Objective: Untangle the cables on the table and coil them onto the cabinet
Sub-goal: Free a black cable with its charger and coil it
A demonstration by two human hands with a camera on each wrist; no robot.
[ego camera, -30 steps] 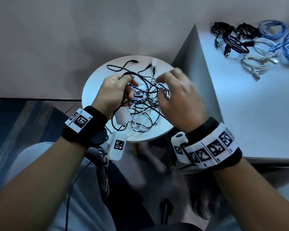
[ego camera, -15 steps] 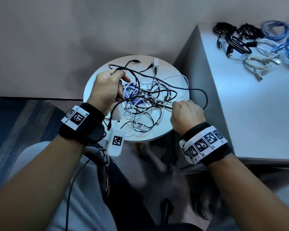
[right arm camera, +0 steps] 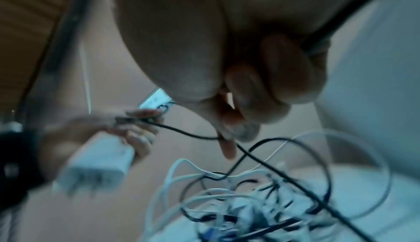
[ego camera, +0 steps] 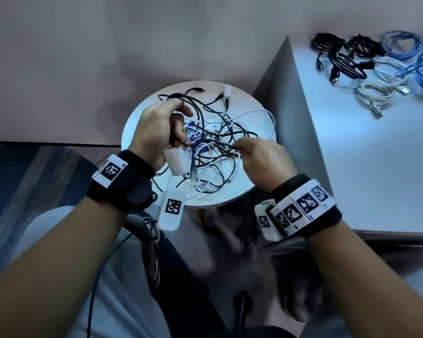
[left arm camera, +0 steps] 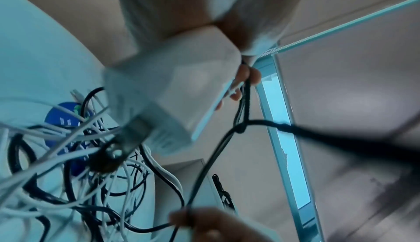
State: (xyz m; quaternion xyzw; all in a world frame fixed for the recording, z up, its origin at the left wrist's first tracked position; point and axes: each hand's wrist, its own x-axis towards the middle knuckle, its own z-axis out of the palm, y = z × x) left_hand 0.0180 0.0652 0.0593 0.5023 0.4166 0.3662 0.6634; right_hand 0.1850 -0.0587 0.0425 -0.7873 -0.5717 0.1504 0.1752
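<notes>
Black cable (ego camera: 206, 142) is pinched between my left hand (ego camera: 156, 128) and right hand (ego camera: 261, 159), over the table's (ego camera: 132, 132) tangle (ego camera: 220, 147). Left wrist view shows a white charger (left arm camera: 172, 91) in my palm.

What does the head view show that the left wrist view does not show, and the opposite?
Only the head view shows the coiled cables, black, white and blue, lying on top of the cabinet, and the full round table.

Only the left wrist view shows a small knot in the black cable, just below the left fingertips.

Both show the left hand holding the white charger and the black cable, the right hand pinching that cable, and the tangle on the table.
</notes>
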